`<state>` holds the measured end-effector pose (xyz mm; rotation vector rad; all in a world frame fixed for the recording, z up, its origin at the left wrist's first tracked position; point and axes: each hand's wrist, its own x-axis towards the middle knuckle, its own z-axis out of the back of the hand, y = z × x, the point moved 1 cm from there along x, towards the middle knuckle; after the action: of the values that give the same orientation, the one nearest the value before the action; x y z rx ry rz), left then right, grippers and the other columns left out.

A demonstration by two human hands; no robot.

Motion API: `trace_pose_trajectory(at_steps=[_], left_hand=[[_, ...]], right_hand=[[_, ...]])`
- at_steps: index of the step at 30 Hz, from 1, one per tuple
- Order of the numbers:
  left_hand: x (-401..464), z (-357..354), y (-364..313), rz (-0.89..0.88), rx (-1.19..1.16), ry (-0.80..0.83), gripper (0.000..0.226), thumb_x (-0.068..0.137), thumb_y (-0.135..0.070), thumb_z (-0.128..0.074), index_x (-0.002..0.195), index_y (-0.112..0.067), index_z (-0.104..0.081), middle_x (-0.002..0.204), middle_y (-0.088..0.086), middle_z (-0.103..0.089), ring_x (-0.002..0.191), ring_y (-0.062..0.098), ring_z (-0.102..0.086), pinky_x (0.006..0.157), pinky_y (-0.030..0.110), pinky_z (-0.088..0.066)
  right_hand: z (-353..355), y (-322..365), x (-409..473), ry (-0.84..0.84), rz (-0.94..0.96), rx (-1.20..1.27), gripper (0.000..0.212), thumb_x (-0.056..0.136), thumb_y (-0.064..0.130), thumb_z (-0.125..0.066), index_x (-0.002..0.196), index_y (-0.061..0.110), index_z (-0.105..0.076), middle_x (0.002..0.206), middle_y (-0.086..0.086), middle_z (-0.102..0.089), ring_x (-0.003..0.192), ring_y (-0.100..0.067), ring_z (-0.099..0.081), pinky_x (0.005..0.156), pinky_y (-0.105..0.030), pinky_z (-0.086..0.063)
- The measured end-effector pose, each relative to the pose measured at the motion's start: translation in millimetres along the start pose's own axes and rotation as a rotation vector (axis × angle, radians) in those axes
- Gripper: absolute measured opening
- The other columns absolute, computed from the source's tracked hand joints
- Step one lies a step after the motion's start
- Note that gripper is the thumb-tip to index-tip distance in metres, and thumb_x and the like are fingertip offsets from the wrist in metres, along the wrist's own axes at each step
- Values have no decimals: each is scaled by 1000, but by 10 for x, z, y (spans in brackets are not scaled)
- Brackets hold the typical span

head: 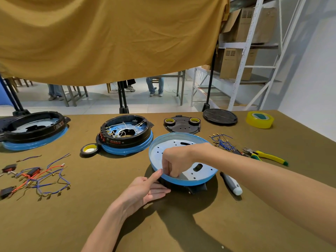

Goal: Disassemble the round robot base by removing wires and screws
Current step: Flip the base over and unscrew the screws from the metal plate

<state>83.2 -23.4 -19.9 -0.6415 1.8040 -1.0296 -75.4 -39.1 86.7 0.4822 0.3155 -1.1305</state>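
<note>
Both my hands on the round base, mid-table.

My right hand curls inside the tilted blue-rimmed round base, pinching something hidden; my left hand lies flat-fingered, thumb pressing the near rim.

Single head-worn view, forward and down, close over the table.

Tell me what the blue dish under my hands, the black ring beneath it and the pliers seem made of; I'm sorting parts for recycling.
Blue dish: looks like thin painted or coated sheet metal, with punched holes, a rolled rim and a pale glossy inside.
Black ring: probably moulded plastic, matte black; mostly hidden.
Pliers: dark metal jaws, with yellow and green handles that look like rubber or plastic.
</note>
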Motion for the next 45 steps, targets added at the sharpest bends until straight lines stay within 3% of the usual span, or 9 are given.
trace_pose_trajectory(at_steps=[4, 9, 14, 18, 24, 27, 30, 40, 45], left_hand=[[-3, 10, 16, -28, -13, 1, 99, 74, -38, -82, 148, 10, -36, 109, 30, -74, 97, 36, -77, 77, 35, -65], [4, 29, 40, -46, 4, 23, 95, 68, -38, -84, 142, 5, -42, 102, 27, -77, 99, 36, -77, 88, 41, -63], [2, 42, 52, -50, -10, 30, 94, 63, -37, -87, 138, 3, -46, 105, 27, -76, 100, 35, -77, 86, 39, -64], [17, 62, 61, -60, -15, 36, 97, 65, -37, -87, 141, 3, -43, 107, 27, -76, 102, 35, -76, 87, 39, -64], [39, 73, 75, -66, 6, 38, 96, 63, -40, -88, 138, 2, -46, 105, 24, -77, 102, 33, -77, 85, 36, -64], [43, 58, 71, -59, -12, 29, 95, 63, -37, -89, 139, 1, -45, 102, 25, -77, 100, 35, -77, 82, 36, -65], [37, 28, 51, -43, -33, 17, 91, 66, -34, -86, 138, 3, -45, 98, 26, -77, 96, 36, -78, 77, 36, -66], [43, 25, 46, -44, -43, 12, 112, 65, -37, -87, 152, 3, -29, 100, 28, -76, 96, 37, -77, 79, 39, -65], [61, 27, 49, -39, -57, -5, 112, 64, -40, -88, 149, 5, -32, 104, 30, -75, 96, 37, -77, 73, 37, -66]], right_hand=[[-19, -5, 28, 56, -96, -14, 30, 101, 30, -57, 101, 6, -76, 83, -6, -73, 76, -18, -65, 77, -33, -56], [-61, 36, 14, 5, -88, -32, 28, 100, 28, -61, 93, 5, -76, 73, -2, -71, 67, -13, -62, 71, -27, -53], [4, 98, 4, 18, -50, -61, 20, 92, 19, -70, 107, 8, -77, 86, -3, -75, 80, -16, -67, 72, -24, -53], [-30, 65, 52, 44, -169, -67, 37, 100, 35, -60, 73, 11, -68, 54, 3, -65, 53, -14, -63, 61, -25, -52], [-61, 108, 16, 40, -145, -51, 27, 99, 22, -61, 82, 5, -74, 60, -1, -67, 56, -14, -65, 62, -22, -53], [-17, 143, -36, 21, -89, -94, 20, 93, 16, -68, 104, 2, -76, 81, -7, -74, 74, -19, -67, 72, -26, -54], [-12, 174, -71, -59, -16, -137, 30, 90, 12, -72, 119, 6, -73, 103, -9, -74, 89, -22, -67, 79, -27, -55], [-65, -59, -184, -169, 30, 54, 8, 90, 19, -70, 94, 13, -73, 77, -1, -77, 71, -14, -74, 81, -38, -63], [-77, -149, -333, -438, 18, 288, 19, 92, 27, -65, 80, 13, -67, 66, 0, -73, 58, -11, -71, 62, -37, -63]])
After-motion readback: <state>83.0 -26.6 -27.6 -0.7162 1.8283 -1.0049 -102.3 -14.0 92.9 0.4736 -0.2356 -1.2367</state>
